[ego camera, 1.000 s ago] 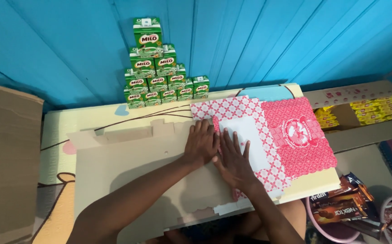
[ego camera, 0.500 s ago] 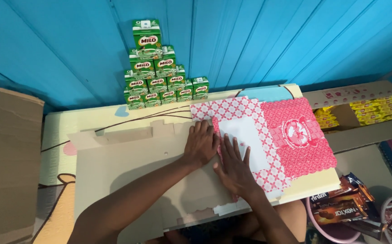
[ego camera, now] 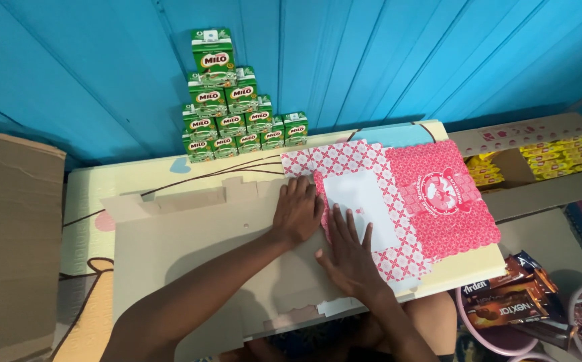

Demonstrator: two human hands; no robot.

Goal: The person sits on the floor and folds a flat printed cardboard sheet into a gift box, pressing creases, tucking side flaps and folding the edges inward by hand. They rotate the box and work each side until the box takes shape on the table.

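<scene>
- Pink-and-white patterned card, an unfolded flat box blank (ego camera: 405,201), lies on the right half of a low pale table (ego camera: 137,177), its brown unprinted part (ego camera: 190,248) spreading over the left half and overhanging the near edge.
- Left hand (ego camera: 297,213) lies flat with fingers spread, palm down, on the seam where brown card meets printed card; it grips nothing, only presses.
- Right hand (ego camera: 348,251) lies just beside it toward the near edge, also open and flat, fingers on the white panel (ego camera: 361,201) of the printed part. The two hands are close together, almost touching.
- By the look of it, the blank is light and thin, stiff along its panels but ready to bend at the creases; it would likely slide easily on the smooth tabletop, so flat palms hold it better than a pinch. Free edges at the near and right sides, and the notched flaps (ego camera: 190,198) toward the far left, seem the natural places to take hold.
- Far edge of the table carries a pyramid of small green drink cartons (ego camera: 234,107) against a blue plank wall (ego camera: 405,60); the stack stands near the blank's far edge and looks easy to topple.
- Left of the table stands a large brown cardboard sheet (ego camera: 9,234); right of it sits an open carton with yellow packets (ego camera: 552,157), and snack packets (ego camera: 505,298) in a pink basket lie near the near right corner.
- Open room is mostly on the bare left strip of the table and above the blank.
</scene>
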